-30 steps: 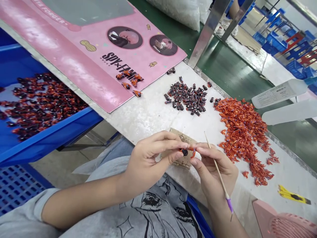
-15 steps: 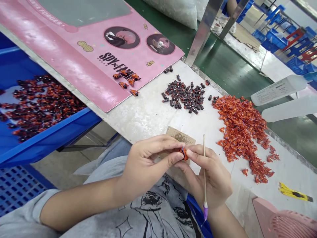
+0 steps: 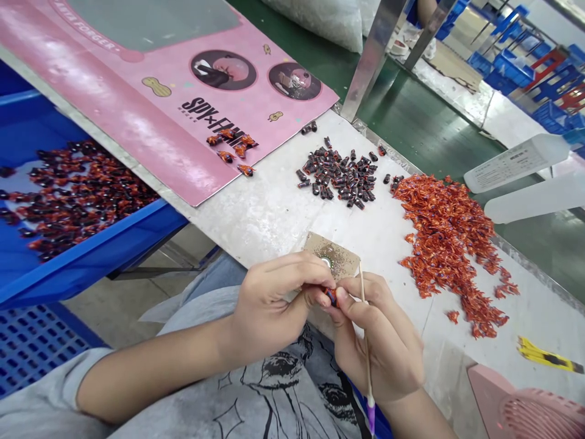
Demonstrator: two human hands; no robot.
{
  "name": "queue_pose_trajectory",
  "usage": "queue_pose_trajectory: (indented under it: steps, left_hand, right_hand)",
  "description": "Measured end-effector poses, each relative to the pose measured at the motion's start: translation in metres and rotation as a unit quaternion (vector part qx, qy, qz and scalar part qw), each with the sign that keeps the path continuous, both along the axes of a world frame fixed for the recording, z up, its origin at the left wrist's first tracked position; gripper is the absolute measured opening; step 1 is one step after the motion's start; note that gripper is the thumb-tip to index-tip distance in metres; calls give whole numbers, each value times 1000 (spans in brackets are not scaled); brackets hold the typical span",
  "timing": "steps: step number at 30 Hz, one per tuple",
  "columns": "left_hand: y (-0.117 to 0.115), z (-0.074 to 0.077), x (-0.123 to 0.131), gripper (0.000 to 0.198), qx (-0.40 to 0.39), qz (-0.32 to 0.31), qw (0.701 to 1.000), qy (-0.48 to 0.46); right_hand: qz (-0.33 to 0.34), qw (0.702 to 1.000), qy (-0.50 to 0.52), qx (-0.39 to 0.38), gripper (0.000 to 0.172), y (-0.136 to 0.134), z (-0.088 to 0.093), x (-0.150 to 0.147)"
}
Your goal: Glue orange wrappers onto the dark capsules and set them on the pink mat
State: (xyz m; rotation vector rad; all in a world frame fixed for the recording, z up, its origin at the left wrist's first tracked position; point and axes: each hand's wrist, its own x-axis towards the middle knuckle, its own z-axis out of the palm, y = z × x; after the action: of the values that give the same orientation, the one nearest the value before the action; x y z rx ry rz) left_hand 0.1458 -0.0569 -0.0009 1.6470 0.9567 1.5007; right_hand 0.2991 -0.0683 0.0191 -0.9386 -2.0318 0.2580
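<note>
Between my two hands, over the near edge of the table, is a small orange-and-black plastic piece (image 3: 331,296). My left hand (image 3: 278,299) is closed, its thumb and fingertips pinching the piece from the left. From the right, the thumb and forefinger of my right hand (image 3: 381,329) grip the same piece. A thin wooden stick with a purple end (image 3: 366,341) is also held among my right hand's fingers, its purple end pointing down. Just beyond my fingers lies a brown card (image 3: 345,259) with dark specks and a small round whitish thing (image 3: 327,262) on it.
Glossy dark pieces (image 3: 340,174) lie in a heap mid-table, with a larger heap of orange pieces (image 3: 439,238) to their right. Several joined pieces (image 3: 235,146) rest on a pink printed board (image 3: 173,152). A blue bin (image 3: 114,244), white bottles (image 3: 516,161) and a yellow cutter (image 3: 543,353) are around.
Both hands have moved slightly down and toward my body with the piece, uncovering more of the brown card. The stick has shifted left with my right hand.
</note>
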Motion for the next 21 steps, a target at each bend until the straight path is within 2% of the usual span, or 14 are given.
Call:
queue_pose_trajectory:
  steps: [4,8,13,17,21]
  left_hand:
    - [0,-2,1,21,-4,2,1000,-16]
    - [3,-5,-2,10,-28,-15,998,-50]
    - [3,-4,-5,14,-151,-65,980,-110]
    - [6,2,-6,26,-285,-141,937,-146]
    - [12,1,-6,36,-407,-188,857,-254]
  right_hand:
    - [2,1000,18,-15,19,3,1,1]
    - [-8,999,46,-19,21,9,2,2]
    - [-9,998,57,-9,24,12,1,4]
    - [19,999,41,-24,23,12,2,5]
    - [24,999,37,-24,29,12,3,7]
